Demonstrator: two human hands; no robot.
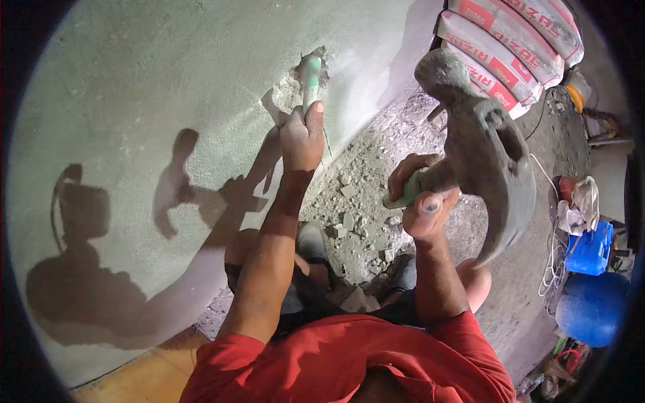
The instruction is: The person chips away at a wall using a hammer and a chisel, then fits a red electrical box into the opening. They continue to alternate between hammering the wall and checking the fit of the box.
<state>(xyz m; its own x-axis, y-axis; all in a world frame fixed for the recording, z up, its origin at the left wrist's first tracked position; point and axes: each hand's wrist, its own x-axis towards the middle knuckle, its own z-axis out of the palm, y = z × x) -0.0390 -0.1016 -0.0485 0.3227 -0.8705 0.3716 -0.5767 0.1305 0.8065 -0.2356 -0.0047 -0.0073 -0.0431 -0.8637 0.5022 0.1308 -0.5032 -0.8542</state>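
Note:
My left hand (302,140) is closed around a pale green, rod-like tool (311,75), whose upper part lies at a chipped hole (287,93) in the grey-green wall. What the tool's far end looks like is hidden. To the right, my right hand (424,201) grips the green handle of a claw hammer (497,144). The big metal head is raised close to the camera, its curved claw pointing down. Hammer and rod are apart.
Broken rubble (356,201) lies on the floor below the wall, around my shoes. Printed sacks (500,54) are stacked at the upper right. A white cord (552,262), a blue container (590,248) and a round blue object (591,307) are at the right.

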